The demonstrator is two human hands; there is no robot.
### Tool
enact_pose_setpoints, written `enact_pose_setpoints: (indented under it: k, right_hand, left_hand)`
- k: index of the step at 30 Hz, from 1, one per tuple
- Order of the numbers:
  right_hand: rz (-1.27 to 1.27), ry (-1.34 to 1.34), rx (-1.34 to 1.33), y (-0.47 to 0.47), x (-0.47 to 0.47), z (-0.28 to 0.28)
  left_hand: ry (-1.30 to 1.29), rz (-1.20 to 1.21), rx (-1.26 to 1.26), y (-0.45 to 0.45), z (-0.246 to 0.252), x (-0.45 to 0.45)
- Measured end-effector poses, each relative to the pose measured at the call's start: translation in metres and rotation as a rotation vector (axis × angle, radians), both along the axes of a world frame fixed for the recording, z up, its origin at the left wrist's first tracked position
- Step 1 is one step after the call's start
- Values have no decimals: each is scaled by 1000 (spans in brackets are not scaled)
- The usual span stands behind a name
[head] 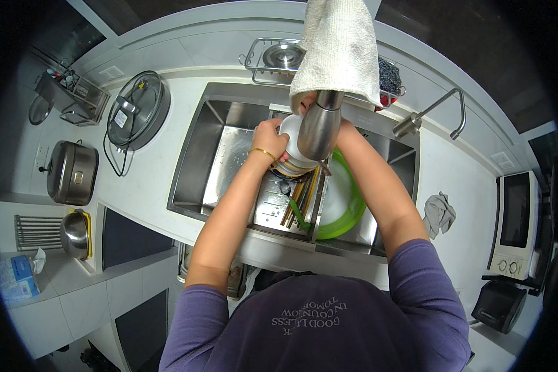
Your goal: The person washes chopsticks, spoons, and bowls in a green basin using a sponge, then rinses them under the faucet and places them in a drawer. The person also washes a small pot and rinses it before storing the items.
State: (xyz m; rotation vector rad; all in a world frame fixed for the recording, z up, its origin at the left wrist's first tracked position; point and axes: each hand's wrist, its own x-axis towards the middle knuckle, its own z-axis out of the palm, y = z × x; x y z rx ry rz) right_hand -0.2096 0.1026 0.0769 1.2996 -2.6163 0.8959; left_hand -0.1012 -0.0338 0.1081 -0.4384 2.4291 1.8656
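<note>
Over the steel drainer tray (267,209) in the sink, my left hand (269,141) grips the side of a white bowl (290,126), with more stacked bowls (294,167) just below it. My right hand (307,103) is mostly hidden behind the steel faucet head (320,132) and a hanging white towel (337,51); only some fingers show near the bowl's far rim, and its hold cannot be told. On the tray lie several chopsticks (302,200) and a green-handled spoon (297,211). A green basin (357,204) stands in the right sink bowl, partly under my right forearm.
A wire rack (255,58) with a steel dish (282,56) is behind the sink. A small tap (439,104) rises at the back right. On the counter are a grey cloth (439,214), a microwave (516,218), a lidded electric pan (139,111) and a steel cooker (74,172).
</note>
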Motion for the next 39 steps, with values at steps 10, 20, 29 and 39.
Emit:
enact_pose_setpoints:
  k: [10,20,29,39]
  right_hand:
    - [-7,54,17,-2,-10,-8]
    - [174,-222,139,18,20,63]
    - [-140,-605,288,37,111,58]
    - [-233,-791,291,34,180,9]
  left_hand:
    - [-61,-64,126,-1,20,15]
    - [-107,-79,221,-4,36,53]
    - [18,63,103,4,19,93]
    - [235,120,-753,-17,-14,132]
